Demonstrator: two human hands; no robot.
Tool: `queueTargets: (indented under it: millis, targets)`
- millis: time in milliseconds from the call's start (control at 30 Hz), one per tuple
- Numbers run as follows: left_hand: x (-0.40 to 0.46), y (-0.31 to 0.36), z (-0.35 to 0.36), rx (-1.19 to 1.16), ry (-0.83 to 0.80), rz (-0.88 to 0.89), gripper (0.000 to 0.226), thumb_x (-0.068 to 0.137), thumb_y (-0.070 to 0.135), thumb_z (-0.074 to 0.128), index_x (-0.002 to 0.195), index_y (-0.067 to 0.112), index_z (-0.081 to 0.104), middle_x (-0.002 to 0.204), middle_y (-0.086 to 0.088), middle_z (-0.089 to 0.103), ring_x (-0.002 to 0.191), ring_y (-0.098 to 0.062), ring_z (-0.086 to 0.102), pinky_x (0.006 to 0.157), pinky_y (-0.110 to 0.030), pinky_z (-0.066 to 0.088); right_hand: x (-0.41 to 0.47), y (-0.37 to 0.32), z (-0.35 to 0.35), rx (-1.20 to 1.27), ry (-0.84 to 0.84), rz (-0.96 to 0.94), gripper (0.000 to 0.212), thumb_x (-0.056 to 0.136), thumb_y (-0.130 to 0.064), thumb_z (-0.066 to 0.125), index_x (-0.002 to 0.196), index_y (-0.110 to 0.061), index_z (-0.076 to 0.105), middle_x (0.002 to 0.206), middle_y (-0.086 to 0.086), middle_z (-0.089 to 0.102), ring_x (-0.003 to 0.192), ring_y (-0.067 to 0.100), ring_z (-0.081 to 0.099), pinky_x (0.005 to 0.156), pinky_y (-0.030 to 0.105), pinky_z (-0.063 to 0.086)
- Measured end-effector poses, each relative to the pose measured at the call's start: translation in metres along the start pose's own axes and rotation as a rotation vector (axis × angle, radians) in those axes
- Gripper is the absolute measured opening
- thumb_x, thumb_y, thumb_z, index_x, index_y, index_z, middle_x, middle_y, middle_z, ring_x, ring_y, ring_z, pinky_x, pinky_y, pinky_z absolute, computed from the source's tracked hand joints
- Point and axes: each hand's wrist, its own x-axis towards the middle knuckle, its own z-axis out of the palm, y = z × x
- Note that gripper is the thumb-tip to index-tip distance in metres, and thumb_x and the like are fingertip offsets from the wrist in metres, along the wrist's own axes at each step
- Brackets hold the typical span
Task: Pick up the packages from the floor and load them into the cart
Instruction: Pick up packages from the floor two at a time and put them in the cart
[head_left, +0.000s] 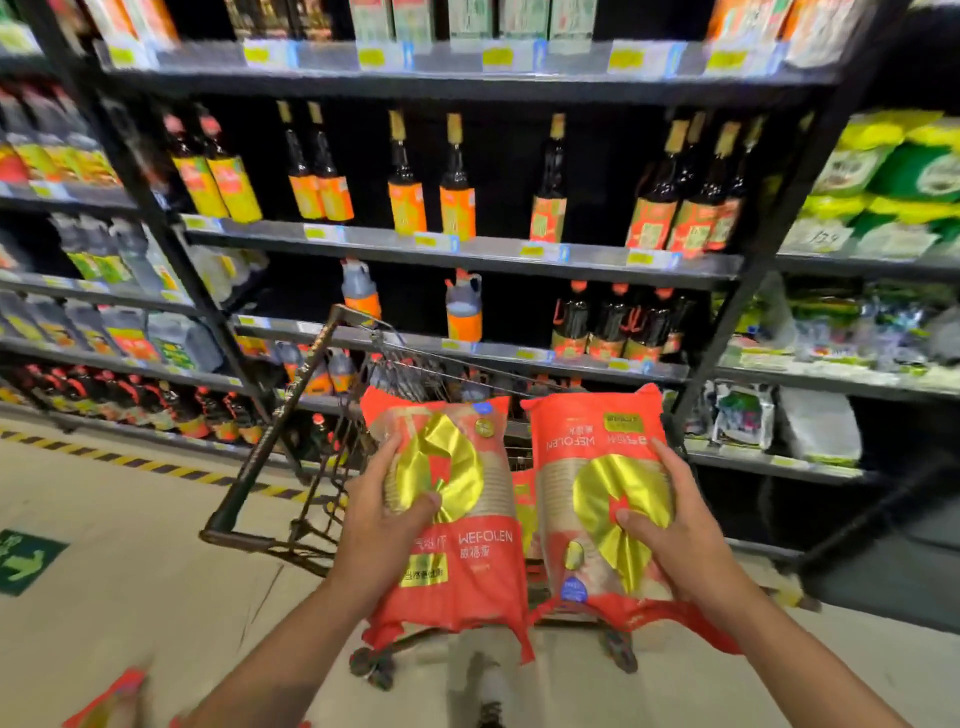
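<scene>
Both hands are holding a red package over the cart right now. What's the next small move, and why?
Probably lower both packages into the cart and let go. The left hand has a grip on the left package, the right hand on the right package, and both already sit above the basket. Another red package seems to lie on the floor.

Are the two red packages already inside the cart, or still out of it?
Out. The left hand holds one red package and the right hand the other, both raised above the cart.
</scene>
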Motion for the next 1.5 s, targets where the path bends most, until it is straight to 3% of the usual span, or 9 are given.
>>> queueTargets:
  millis: [233,467,600,733,933,1033,1133,1300,1500]
  targets:
    - [0.125,-0.033,0.072,0.015,-0.063,-0.051,0.077,0.081,0.021,0.076,0.146,0.046,0.044,0.144,0.02,0.047,0.134,-0.01,0.05,0.106,-0.048,0.051,0.134,0.046,-0.007,-0.044,-0.004,0.082,0.087,0.082,-0.025,0.081,0.15,-0.046,0.031,0.143,-0.007,0.05,0.13,0.014,0.053,0.107,0.043,0.047]
    - [0.201,-0.09,0.126,0.166,-0.095,-0.161,0.086,0.066,0.044,0.072,0.147,0.044,0.043,0.134,0.013,0.054,0.126,-0.007,0.052,0.108,-0.042,0.046,0.206,0.108,-0.013,0.07,-0.069,0.169,0.077,0.078,-0.031,0.079,0.139,-0.051,0.038,0.129,-0.017,0.063,0.112,0.006,0.067,0.088,0.034,0.059]
    - [0.222,-0.145,0.168,0.221,-0.112,-0.224,0.084,0.067,0.039,0.073,0.146,0.034,0.045,0.118,0.029,0.047,0.109,0.022,0.044,0.099,-0.011,0.036,0.244,0.184,-0.007,0.024,-0.09,0.275,0.093,0.069,-0.061,0.082,0.149,-0.048,0.035,0.144,-0.008,0.054,0.124,0.017,0.062,0.099,0.051,0.054]
    - [0.236,-0.21,0.199,0.3,-0.167,-0.274,0.085,0.071,0.036,0.073,0.15,0.025,0.043,0.127,0.028,0.047,0.113,0.018,0.045,0.094,0.002,0.028,0.266,0.266,0.001,-0.047,-0.095,0.359,0.087,0.07,-0.054,0.084,0.144,-0.055,0.038,0.139,-0.018,0.05,0.125,0.019,0.058,0.099,0.052,0.053]
    - [0.247,-0.298,0.239,0.375,-0.201,-0.299,0.083,0.073,0.022,0.072,0.149,0.013,0.042,0.141,0.006,0.046,0.124,0.01,0.039,0.098,0.006,0.024,0.292,0.362,0.01,-0.335,-0.082,0.439,0.097,0.068,-0.059,0.074,0.152,-0.048,0.028,0.117,0.006,0.058,0.099,0.026,0.061,0.085,0.04,0.054]
    - [0.246,-0.334,0.25,0.383,-0.204,-0.321,0.088,0.071,0.04,0.066,0.15,0.008,0.042,0.141,0.028,0.041,0.127,0.015,0.039,0.101,0.003,0.022,0.294,0.386,0.018,-0.362,-0.083,0.405,0.099,0.069,-0.061,0.068,0.156,-0.04,0.025,0.117,0.001,0.05,0.103,0.02,0.051,0.088,0.025,0.04]
    - [0.239,-0.355,0.255,0.309,-0.184,-0.364,0.085,0.075,0.027,0.069,0.152,0.012,0.036,0.13,0.051,0.038,0.121,0.029,0.036,0.103,-0.001,0.028,0.299,0.409,0.021,-0.273,-0.136,0.383,0.096,0.074,-0.058,0.073,0.155,-0.042,0.025,0.124,0.004,0.052,0.112,0.022,0.055,0.091,0.033,0.049]
    - [0.233,-0.355,0.263,0.153,-0.155,-0.612,0.084,0.088,0.001,0.066,0.149,0.044,0.027,0.139,0.026,0.047,0.13,-0.011,0.054,0.097,-0.039,0.056,0.303,0.407,0.023,-0.233,-0.146,0.401,0.098,0.074,-0.052,0.078,0.152,-0.053,0.019,0.137,0.004,0.045,0.119,0.012,0.057,0.084,0.026,0.057]
    - [0.236,-0.357,0.269,0.205,-0.237,-0.591,0.098,0.077,0.041,0.074,0.155,0.049,0.016,0.157,0.009,0.036,0.145,-0.019,0.038,0.119,-0.056,0.032,0.301,0.396,0.01,-0.325,-0.222,0.428,0.097,0.075,-0.063,0.075,0.152,-0.053,0.017,0.139,0.003,0.044,0.119,0.023,0.057,0.082,0.051,0.06]
